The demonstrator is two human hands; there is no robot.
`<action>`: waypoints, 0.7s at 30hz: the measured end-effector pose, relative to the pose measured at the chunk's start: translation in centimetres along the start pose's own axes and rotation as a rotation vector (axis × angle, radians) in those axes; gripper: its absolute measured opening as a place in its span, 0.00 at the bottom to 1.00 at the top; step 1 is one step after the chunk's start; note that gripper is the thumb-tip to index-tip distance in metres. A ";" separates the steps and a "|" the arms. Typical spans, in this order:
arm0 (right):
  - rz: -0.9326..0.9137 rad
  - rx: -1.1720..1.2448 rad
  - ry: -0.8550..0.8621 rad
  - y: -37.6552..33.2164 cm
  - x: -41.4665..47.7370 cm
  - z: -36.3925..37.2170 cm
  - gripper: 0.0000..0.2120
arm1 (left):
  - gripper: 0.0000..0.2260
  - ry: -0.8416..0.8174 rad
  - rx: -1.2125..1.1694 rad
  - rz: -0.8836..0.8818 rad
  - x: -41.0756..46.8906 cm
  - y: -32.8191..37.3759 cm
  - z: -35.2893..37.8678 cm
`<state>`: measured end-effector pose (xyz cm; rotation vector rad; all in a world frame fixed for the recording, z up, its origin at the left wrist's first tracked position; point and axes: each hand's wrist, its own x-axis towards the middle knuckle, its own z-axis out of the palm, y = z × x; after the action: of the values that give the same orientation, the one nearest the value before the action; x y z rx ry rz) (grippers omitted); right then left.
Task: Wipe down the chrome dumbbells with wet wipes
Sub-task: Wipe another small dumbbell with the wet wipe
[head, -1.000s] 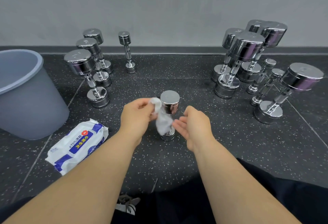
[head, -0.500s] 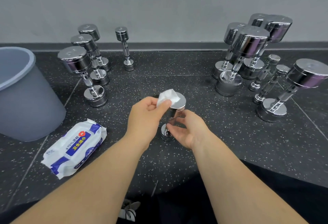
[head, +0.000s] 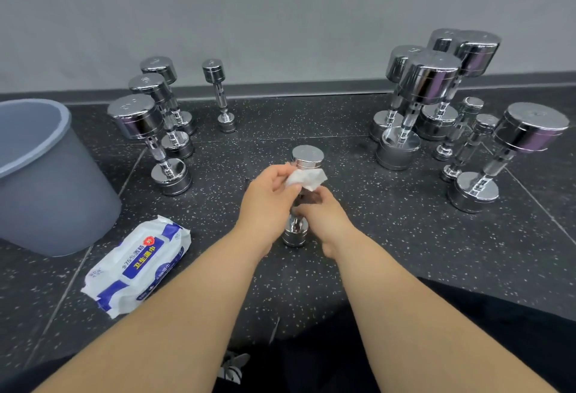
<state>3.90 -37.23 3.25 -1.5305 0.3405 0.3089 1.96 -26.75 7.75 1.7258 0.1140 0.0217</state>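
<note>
Head view: a small shiny dumbbell (head: pixel 307 157) stands up on end on the dark speckled floor (head: pixel 389 252), right in the middle, between the two hands. The left hand (head: pixel 268 202) pinches a white wet wipe (head: pixel 307 178) with its thumb and fingers and presses it on the side of the dumbbell, just under the round top. The right hand (head: pixel 325 221) is lower down, with its fingers curled round the thin bar of the dumbbell. The round bottom end pokes out below both hands and sits on the floor. A pack of wet wipes (head: pixel 140 265) lies flat on the floor, just left of the left arm. A grey bin (head: pixel 46 180) stands further left. Four shiny dumbbells (head: pixel 149 121) stand on end at the back on the left, and a bigger bunch of dumbbells (head: pixel 430 87) stands on the right, near the grey wall (head: pixel 280 18)
</note>
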 end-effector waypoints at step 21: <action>0.030 0.403 -0.003 -1.3 3.7 -2.5 0.11 | 0.04 0.166 -0.193 -0.137 5.9 -0.5 1.6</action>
<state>7.78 -39.77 2.94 -1.1303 0.3966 0.2484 7.91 -27.77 6.66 1.5188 0.3420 0.0728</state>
